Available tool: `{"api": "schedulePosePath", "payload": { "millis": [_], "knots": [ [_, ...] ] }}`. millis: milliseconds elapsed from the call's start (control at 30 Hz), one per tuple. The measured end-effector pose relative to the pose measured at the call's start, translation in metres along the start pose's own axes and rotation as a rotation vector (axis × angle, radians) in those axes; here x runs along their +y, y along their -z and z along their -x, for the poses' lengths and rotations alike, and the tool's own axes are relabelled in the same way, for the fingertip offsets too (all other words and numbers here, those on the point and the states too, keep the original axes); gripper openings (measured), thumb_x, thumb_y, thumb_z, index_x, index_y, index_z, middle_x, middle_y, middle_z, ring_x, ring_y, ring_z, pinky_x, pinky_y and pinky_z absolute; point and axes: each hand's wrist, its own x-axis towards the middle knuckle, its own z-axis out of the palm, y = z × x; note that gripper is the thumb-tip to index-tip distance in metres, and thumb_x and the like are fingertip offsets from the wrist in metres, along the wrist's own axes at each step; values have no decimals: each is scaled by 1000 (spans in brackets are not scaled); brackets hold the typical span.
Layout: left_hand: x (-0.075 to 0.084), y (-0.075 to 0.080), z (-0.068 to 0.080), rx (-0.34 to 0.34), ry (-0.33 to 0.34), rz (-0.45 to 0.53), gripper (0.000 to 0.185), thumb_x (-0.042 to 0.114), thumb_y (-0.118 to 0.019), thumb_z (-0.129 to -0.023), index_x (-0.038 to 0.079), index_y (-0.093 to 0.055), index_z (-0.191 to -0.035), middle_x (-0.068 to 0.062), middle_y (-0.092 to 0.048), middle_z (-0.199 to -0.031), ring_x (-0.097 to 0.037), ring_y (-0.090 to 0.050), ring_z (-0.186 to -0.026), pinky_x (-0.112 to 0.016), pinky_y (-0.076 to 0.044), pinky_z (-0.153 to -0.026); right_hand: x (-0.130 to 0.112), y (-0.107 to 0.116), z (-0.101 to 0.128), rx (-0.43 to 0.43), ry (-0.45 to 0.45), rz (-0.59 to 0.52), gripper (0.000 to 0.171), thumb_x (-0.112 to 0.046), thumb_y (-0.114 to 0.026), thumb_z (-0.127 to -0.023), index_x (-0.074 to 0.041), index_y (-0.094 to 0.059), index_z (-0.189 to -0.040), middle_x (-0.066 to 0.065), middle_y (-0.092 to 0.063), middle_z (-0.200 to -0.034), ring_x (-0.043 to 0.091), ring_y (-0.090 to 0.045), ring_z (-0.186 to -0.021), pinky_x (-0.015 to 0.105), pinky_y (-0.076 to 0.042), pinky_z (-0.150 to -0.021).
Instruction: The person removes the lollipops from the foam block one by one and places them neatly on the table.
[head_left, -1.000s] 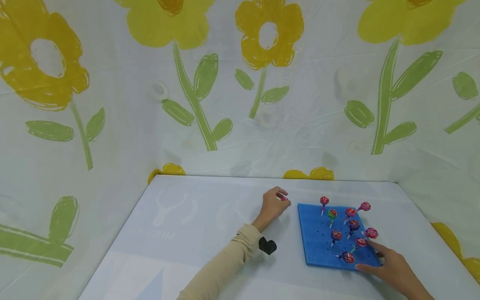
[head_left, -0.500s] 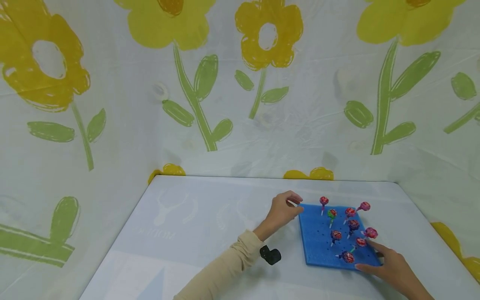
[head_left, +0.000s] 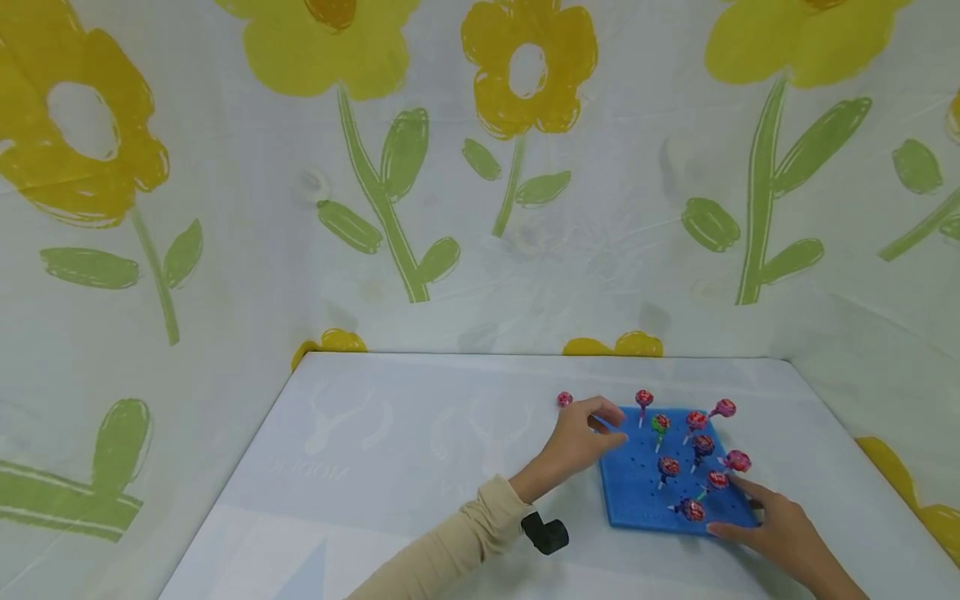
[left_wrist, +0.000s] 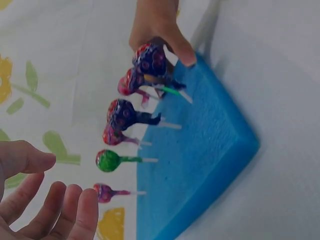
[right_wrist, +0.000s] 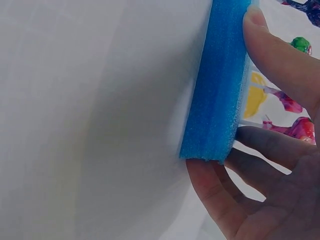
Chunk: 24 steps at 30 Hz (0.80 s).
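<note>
A blue foam board lies on the table, with several wrapped lollipops stuck in it by their sticks. Among them are a green one, a dark one and a pink-red one by the right edge. My left hand hovers over the board's far left corner, fingers apart and holding nothing. Just behind it shows a pink lollipop; its stick is hidden by the hand. With thumb and fingers my right hand grips the board's near right corner.
The white table stretches left of the board and behind it. A cloth printed with yellow flowers hangs along the back and sides. A black wrist device is strapped below the left sleeve.
My left hand has moved right and slightly nearer, onto the board's far left corner. The pink lollipop once at its fingertips now shows behind the hand, let go. The right hand stays put.
</note>
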Motion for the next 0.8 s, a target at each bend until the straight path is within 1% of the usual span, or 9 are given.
{"api": "schedulePosePath", "payload": {
  "millis": [133,367,533,700,800],
  "knots": [
    [3,-4,6,-27,-23,-12,18,11,-71,-84,10,-67,-102,-1,-66,-99,-2,-56,-81,-16,-50,-67,-1,0,-1,-5,-3,-5,115,-65,-75,-58,13,-38,-134,41,-48,-112,50,-50,-98,55,-49,-79],
    [5,-14,17,-72,-29,-23,17,12,-71,-84,12,-66,-100,4,-65,-97,1,-55,-80,-15,-50,-66,0,0,0,-21,-17,-6,117,-67,-75,-58,14,-37,-134,42,-47,-114,50,-49,-98,55,-49,-79],
    [5,-20,23,-95,-53,-24,17,11,-72,-83,13,-66,-99,6,-65,-96,2,-56,-80,-15,-50,-65,1,-1,-1,-31,-21,-12,118,-68,-74,-58,14,-36,-134,42,-47,-113,49,-50,-97,54,-49,-79],
    [5,-27,28,-129,-74,-22,18,10,-71,-83,11,-66,-100,8,-65,-95,3,-56,-80,-15,-50,-64,4,-2,-3,-40,-16,-19,119,-70,-72,-60,13,-34,-136,42,-45,-116,50,-48,-99,55,-48,-79],
    [7,-31,31,-150,-83,-16,18,10,-71,-84,9,-66,-101,8,-65,-95,3,-56,-80,-14,-49,-64,7,-3,-3,-32,-23,-28,119,-70,-72,-60,12,-33,-137,43,-43,-119,50,-47,-100,55,-48,-79]
  ]
}}
